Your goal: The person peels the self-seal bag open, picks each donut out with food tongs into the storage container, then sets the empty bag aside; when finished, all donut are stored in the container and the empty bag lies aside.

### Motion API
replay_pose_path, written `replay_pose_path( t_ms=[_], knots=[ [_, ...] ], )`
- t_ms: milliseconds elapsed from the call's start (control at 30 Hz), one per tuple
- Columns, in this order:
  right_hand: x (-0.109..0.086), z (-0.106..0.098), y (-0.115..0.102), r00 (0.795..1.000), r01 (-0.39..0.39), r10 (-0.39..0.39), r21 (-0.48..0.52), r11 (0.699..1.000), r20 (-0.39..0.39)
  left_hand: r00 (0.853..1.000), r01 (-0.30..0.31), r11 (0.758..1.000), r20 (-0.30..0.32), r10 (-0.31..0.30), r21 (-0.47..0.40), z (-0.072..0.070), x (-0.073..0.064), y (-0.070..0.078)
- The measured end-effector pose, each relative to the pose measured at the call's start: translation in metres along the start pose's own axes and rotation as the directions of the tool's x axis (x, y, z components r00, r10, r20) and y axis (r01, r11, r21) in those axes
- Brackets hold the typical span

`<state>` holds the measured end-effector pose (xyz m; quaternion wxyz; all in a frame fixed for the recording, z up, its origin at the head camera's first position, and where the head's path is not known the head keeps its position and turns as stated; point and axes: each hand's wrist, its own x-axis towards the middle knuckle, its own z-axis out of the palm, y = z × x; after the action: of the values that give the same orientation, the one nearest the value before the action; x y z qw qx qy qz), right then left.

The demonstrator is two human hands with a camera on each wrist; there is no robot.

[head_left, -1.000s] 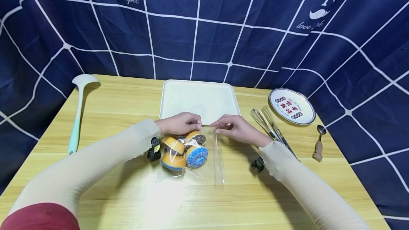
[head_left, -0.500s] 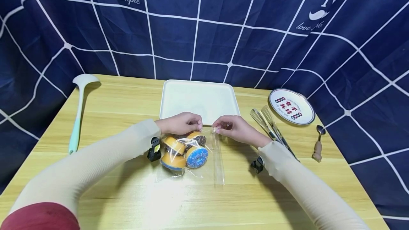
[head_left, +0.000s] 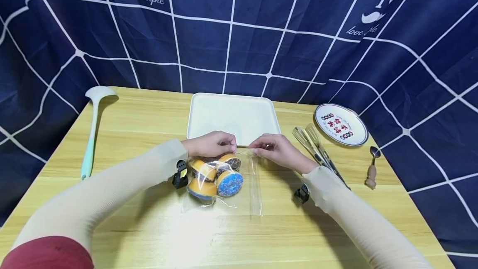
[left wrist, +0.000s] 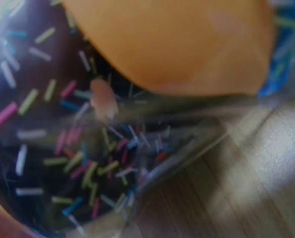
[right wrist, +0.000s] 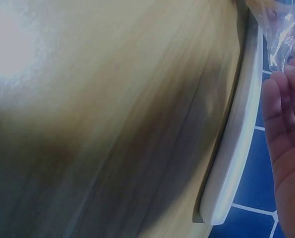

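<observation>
A clear plastic bag (head_left: pixel 244 194) with several toy doughnuts inside lies on the table in the head view. One doughnut (head_left: pixel 230 183) has blue icing with sprinkles; a dark-iced doughnut (head_left: pixel 229 162) sits behind it. My left hand (head_left: pixel 210 143) grips the bag's far edge above the doughnuts, fingers curled. At the far right corner of the bag, my right hand (head_left: pixel 274 148) pinches the film between thumb and fingers. The right wrist view shows that pinch of the right hand (right wrist: pixel 288 99) on crumpled film. Dark icing with sprinkles (left wrist: pixel 63 124) fills much of the left wrist view.
Just beyond the hands lies a white tray (head_left: pixel 233 115). Metal tongs (head_left: pixel 317 148), a round plate (head_left: pixel 341 123) and a small spoon (head_left: pixel 372 167) lie to the right. A ladle (head_left: pixel 91 132) rests at the far left. A dark blue cloth (head_left: pixel 201 45) hangs behind the table.
My right hand has shifted slightly right along the bag's far edge, and its thumb and fingers have closed together on the corner. The left hand and the doughnuts have hardly moved.
</observation>
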<state>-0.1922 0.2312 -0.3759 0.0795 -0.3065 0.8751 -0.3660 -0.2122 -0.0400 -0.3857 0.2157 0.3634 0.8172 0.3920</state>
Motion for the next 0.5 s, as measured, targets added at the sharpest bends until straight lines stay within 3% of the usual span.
replay_pose_path(
  t_ms=[500],
  knots=[
    [0.0011, 0.0026, -0.0010, 1.000, 0.004, -0.003, -0.046, 0.999, 0.021, 1.000, 0.003, 1.000, 0.011, -0.003, -0.008, 0.0015, -0.0013, -0.0013]
  ],
)
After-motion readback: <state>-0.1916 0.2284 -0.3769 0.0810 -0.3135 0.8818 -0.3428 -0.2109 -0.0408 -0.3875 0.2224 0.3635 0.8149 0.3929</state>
